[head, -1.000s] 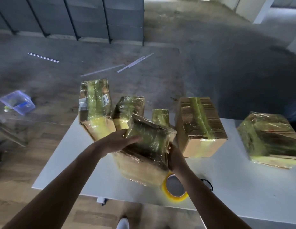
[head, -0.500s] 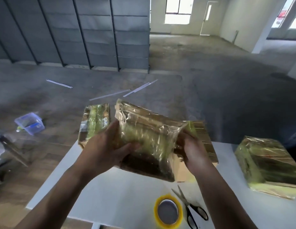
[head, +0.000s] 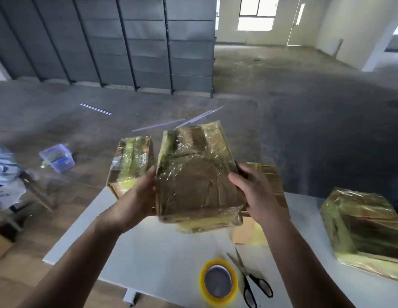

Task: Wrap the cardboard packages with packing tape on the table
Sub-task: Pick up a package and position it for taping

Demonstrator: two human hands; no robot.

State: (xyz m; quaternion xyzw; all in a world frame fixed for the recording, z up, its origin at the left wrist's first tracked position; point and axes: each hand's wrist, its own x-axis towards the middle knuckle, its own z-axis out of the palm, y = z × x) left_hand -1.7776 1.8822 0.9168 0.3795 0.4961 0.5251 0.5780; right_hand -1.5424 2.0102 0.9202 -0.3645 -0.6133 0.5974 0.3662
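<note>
A taped cardboard package (head: 198, 181) is being held above the white table (head: 149, 252), clamped between the left hand (head: 140, 196) and right hand (head: 256, 192) — probably so its faces can be checked. The tape roll (head: 218, 281) and scissors (head: 249, 278) are lying near — within reach.

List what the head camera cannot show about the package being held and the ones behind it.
- Held package: its underside and far end face away.
- Left hand: fingers hidden behind the package.
- Box behind the right hand: mostly covered by hand and package.
- Label on the left package: too small to read.
</note>
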